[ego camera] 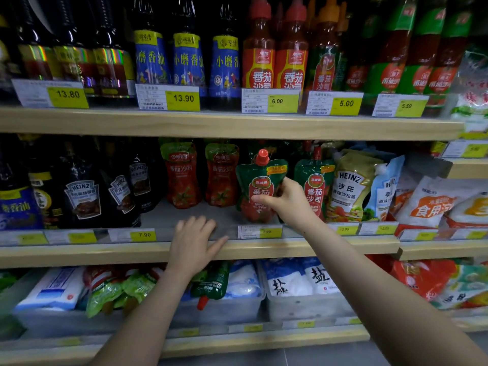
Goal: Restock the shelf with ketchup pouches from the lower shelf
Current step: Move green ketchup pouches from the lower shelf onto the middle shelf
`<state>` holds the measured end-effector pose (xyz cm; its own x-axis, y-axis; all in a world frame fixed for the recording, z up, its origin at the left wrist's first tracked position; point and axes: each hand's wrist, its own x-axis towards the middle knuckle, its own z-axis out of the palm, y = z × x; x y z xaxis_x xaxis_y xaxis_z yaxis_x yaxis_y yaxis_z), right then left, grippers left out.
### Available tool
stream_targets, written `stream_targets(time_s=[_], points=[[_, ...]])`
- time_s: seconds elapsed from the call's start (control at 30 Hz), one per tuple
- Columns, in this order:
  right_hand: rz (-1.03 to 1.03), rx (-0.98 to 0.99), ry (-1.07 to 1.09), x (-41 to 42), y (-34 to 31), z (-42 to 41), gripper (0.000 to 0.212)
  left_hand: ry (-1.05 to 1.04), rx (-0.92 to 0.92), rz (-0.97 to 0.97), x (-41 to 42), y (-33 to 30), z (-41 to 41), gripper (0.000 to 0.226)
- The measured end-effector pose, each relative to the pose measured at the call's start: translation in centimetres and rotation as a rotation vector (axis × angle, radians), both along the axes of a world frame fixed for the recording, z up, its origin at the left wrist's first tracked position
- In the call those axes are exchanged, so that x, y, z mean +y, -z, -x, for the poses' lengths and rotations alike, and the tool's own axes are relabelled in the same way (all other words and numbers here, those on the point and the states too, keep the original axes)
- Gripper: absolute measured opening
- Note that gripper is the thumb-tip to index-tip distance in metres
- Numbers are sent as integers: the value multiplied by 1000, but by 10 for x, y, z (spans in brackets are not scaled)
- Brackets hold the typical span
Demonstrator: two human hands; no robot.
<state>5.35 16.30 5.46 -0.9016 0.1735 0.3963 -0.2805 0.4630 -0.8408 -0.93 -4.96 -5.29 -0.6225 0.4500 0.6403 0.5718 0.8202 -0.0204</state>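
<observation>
Right hand grips upright ketchup pouch by its right edge.

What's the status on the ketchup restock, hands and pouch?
Right hand grips green ketchup pouch, upright at middle shelf front. Left hand open, resting on shelf edge. Another pouch lies in lower bin. Nothing blocking.

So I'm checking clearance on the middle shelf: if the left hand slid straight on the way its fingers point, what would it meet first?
Probably nothing at once: the left hand points into the bare gap of the shelf. Further back stand two red ketchup pouches, likely first, though depth is unclear.
</observation>
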Motion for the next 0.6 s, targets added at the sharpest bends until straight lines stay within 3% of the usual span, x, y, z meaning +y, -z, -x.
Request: stream_targets(time_s=[0.4,0.5,0.6], points=[[136,-95,74,7,30,32,56,-45,101,22,4,7,5,49],[50,-95,201,1,36,23,80,-39,110,6,4,7,3,46],[-71,-66,361,-13,51,9,88,-50,97,1,5,8,3,46]])
